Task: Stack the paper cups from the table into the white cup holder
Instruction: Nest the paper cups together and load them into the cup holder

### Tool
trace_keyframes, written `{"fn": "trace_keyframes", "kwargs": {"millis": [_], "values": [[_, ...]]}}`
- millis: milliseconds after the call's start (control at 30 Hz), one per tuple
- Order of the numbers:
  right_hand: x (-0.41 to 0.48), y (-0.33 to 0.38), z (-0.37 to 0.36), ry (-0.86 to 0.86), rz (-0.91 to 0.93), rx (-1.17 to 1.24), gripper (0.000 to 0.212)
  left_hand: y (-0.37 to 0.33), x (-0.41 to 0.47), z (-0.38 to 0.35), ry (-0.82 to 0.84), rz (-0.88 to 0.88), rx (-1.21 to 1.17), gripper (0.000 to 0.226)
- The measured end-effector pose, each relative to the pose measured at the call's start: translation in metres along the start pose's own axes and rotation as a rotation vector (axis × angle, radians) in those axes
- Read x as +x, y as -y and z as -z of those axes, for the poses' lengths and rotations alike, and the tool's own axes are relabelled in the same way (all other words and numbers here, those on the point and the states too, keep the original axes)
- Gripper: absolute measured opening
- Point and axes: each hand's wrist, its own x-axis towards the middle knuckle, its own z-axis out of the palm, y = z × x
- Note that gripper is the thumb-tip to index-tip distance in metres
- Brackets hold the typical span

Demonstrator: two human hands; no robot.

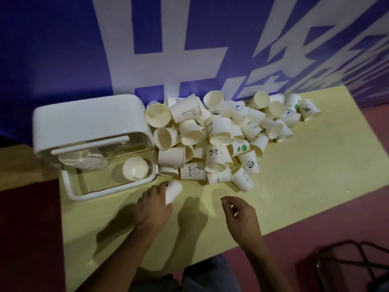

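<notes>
- Close to the near edge of the table (294, 186), the left hand (153, 205) has its fingers curled round 1 paper cup (174, 191). The cup lies tilted just in front of the holder's near right corner. Whether it rests on the surface or is just off it, I cannot tell.
- The right hand (240, 216) hovers beside it, nearer the middle of the near edge. Its fingers are loosely bent, thumb close to forefinger, with nothing visible between them.
- At the table's left end is the white cup holder (90, 121), clear-walled with a white rim. Inside it, a short nested stack (84, 162) lies on the left and 1 loose cup (135, 170) on the right, mouth toward the camera.
- From the holder's right wall along the far edge toward the far right corner sprawls the pile of cups (221, 135), dozens tipped every way.
- Progress looks early: a few cups are stowed, the held one is likely next, and nearly the whole pile is left.
- Beyond the far edge hangs a blue banner (63, 49).
</notes>
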Motion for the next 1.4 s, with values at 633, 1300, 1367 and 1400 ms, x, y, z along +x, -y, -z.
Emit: {"fn": "trace_keyframes", "kwargs": {"millis": [633, 1300, 1367, 1400], "values": [[0.231, -0.091, 0.168, -0.171, -0.181, 0.008, 0.074, -0.211, 0.047, 0.077, -0.237, -0.056, -0.796, 0.076], [0.293, -0.099, 0.142, -0.185, 0.037, -0.052, 0.081, -0.257, 0.095, 0.097, -0.242, 0.065, -0.863, 0.075], [0.279, -0.093, 0.152, -0.192, 0.087, 0.028, 0.084, -0.254, 0.096, 0.098, -0.259, 0.06, -0.867, 0.073], [0.272, -0.089, 0.158, -0.19, 0.107, 0.044, 0.084, -0.253, 0.096, 0.098, -0.266, 0.055, -0.866, 0.073]]}}
